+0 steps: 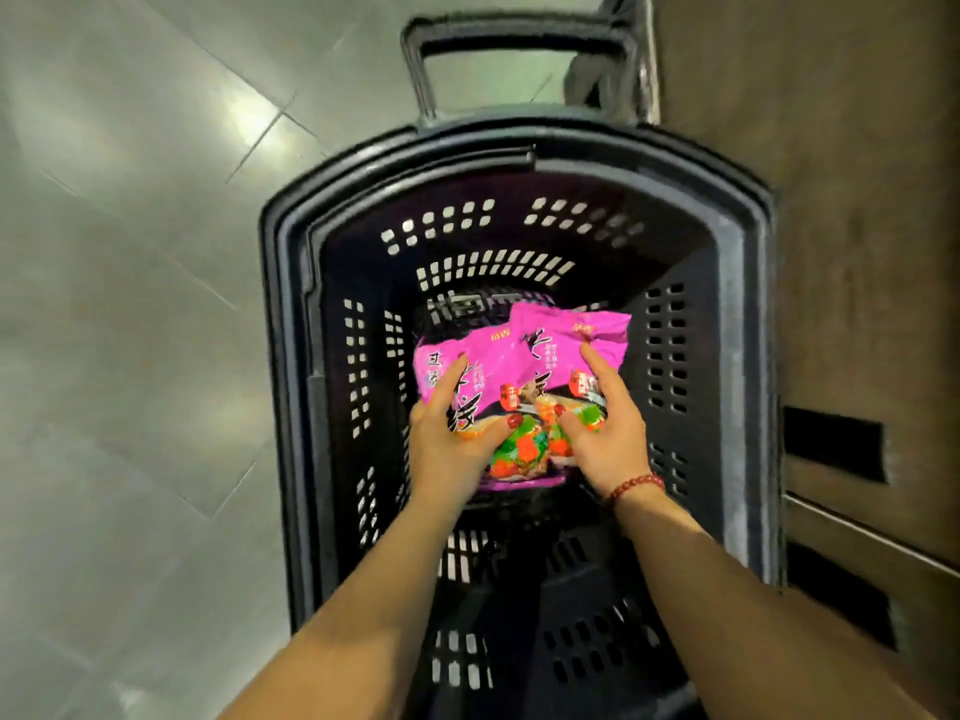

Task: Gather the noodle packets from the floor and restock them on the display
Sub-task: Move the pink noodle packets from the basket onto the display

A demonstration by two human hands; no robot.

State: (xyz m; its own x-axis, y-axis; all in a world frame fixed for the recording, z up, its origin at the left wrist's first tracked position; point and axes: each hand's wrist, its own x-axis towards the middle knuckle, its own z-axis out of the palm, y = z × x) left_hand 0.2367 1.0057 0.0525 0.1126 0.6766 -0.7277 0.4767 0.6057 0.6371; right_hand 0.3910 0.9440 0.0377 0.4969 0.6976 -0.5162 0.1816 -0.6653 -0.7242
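Both my arms reach down into a black perforated shopping basket [291, 314] standing on the floor. Inside it are pink noodle packets [524, 366] printed with black characters and a picture of food, overlapping one another. My left hand [447, 449] grips the left packet [480, 392], thumb across its lower front and fingers behind its left edge. My right hand [605, 433] holds the right packet [566, 340], with a finger stretched up its face and the thumb on its lower part. A red bead bracelet circles my right wrist.
The basket's pull handle [519, 39] stands up at the far end. Grey floor tiles [130, 304] spread to the left. A brown wooden unit [872, 252] with dark slots runs along the right side, close to the basket.
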